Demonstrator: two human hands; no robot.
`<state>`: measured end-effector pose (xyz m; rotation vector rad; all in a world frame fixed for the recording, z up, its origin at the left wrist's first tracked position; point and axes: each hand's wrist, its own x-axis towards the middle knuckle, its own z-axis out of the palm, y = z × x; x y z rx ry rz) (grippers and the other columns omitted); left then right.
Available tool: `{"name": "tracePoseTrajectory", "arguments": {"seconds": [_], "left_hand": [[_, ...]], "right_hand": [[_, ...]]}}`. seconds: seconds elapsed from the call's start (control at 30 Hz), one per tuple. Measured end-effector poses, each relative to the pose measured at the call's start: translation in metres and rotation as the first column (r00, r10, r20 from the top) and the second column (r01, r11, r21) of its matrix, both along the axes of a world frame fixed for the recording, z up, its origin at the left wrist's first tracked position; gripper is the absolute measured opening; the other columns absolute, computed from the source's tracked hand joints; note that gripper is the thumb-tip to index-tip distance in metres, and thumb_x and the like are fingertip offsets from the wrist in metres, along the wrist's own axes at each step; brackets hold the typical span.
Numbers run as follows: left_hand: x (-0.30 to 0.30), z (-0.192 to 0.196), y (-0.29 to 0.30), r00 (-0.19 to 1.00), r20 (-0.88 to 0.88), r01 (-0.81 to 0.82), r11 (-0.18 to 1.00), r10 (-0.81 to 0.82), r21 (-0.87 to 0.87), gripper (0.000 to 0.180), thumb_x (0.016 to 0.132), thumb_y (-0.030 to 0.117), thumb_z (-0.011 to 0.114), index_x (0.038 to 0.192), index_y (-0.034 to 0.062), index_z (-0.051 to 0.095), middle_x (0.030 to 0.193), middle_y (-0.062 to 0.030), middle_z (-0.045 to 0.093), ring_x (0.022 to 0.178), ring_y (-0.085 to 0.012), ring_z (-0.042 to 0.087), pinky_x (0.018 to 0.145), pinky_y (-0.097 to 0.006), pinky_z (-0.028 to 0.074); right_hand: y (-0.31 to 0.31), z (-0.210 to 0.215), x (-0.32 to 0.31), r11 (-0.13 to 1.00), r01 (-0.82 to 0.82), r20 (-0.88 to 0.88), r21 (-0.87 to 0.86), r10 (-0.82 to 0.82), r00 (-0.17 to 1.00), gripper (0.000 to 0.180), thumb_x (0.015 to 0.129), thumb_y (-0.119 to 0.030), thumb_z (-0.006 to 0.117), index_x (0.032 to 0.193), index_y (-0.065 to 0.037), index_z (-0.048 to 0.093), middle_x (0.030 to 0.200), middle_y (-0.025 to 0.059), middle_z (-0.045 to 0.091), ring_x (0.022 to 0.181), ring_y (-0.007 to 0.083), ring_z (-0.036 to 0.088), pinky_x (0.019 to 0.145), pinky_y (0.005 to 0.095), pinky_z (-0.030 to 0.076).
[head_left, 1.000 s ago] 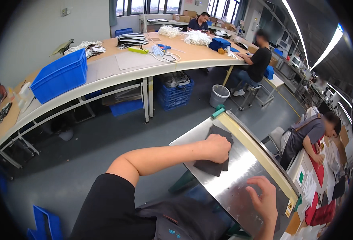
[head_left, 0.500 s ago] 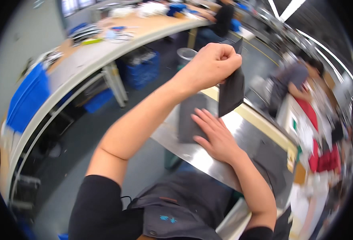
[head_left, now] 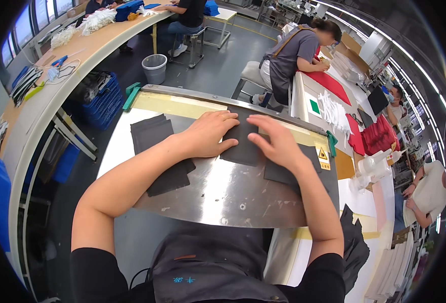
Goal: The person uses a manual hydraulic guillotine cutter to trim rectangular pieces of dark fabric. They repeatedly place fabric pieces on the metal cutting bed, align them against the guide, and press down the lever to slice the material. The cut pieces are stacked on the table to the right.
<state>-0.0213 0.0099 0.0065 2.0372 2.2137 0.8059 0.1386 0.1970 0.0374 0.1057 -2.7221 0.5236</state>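
A dark grey rectangular sheet (head_left: pixel 241 146) lies on the shiny metal plate (head_left: pixel 215 199), close to its far edge. My left hand (head_left: pixel 210 133) rests at the sheet's left side, palm down, its thumb stretched across. At the right side, my right hand (head_left: pixel 276 140) hovers over or touches the sheet, thumb and fingers apart; contact is unclear. Left of my hands sits a loose pile of similar dark pieces (head_left: pixel 150 135), partly covered by my left forearm. More dark pieces (head_left: pixel 285 173) lie under my right wrist.
A metal bar (head_left: pixel 203 97) with green end brackets (head_left: pixel 131 96) borders the plate's far side. To the left runs a long curved table (head_left: pixel 89 60), with a blue crate (head_left: pixel 102 103) below. A grey bin (head_left: pixel 155 68) stands beyond. At the right, a person (head_left: pixel 293 60) works over red material.
My left hand, earlier raised in a fist around a dark piece, is now down on the plate, the fist undone. My right hand has lifted from lying flat. The view has turned and steadied.
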Motion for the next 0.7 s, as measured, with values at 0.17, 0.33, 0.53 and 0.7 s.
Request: {"name": "tracePoseTrajectory", "arguments": {"seconds": [0.17,0.33,0.53,0.7], "left_hand": [[-0.003,-0.01,-0.003,0.988,-0.128,-0.083,0.994,0.091,0.068,0.058,0.092,0.038,0.065,0.134,-0.0004,0.054,0.149,-0.0184,0.047,0.138,-0.0369,0.041,0.115,-0.046,0.032],[0.003,-0.006,-0.001,0.976,-0.169,-0.129,0.991,0.133,0.034,0.063,0.093,0.048,0.061,0.135,0.0,0.055,0.148,-0.0179,0.048,0.139,-0.0387,0.039,0.114,-0.047,0.032],[-0.001,-0.005,-0.002,0.977,-0.158,-0.14,0.989,0.144,0.037,0.065,0.092,0.049,0.061,0.135,-0.0001,0.055,0.148,-0.0154,0.049,0.138,-0.0387,0.039,0.114,-0.047,0.031],[-0.004,-0.006,0.001,0.98,-0.15,-0.122,0.991,0.128,0.05,0.065,0.092,0.049,0.061,0.134,-0.0007,0.055,0.148,-0.015,0.049,0.137,-0.0381,0.039,0.113,-0.047,0.03]], "right_hand": [[0.003,-0.02,0.003,0.989,0.079,0.074,0.123,-0.088,0.993,0.055,0.096,-0.035,0.063,0.14,-0.005,0.052,0.149,0.0131,0.048,0.138,0.0328,0.044,0.115,0.0433,0.035],[0.01,-0.022,0.007,0.976,0.118,0.015,0.183,-0.122,0.992,0.054,0.094,-0.036,0.065,0.135,-0.003,0.055,0.147,0.0147,0.05,0.136,0.0336,0.045,0.113,0.0425,0.037],[0.011,-0.022,-0.002,0.98,0.145,-0.05,0.137,-0.14,0.989,0.05,0.092,-0.035,0.068,0.127,0.0,0.059,0.136,0.0138,0.058,0.127,0.0323,0.051,0.108,0.0411,0.042],[0.007,-0.02,0.001,0.97,0.165,-0.079,0.178,-0.153,0.985,0.047,0.091,-0.033,0.068,0.124,0.001,0.061,0.129,0.0129,0.059,0.124,0.031,0.053,0.103,0.0402,0.045]]}}
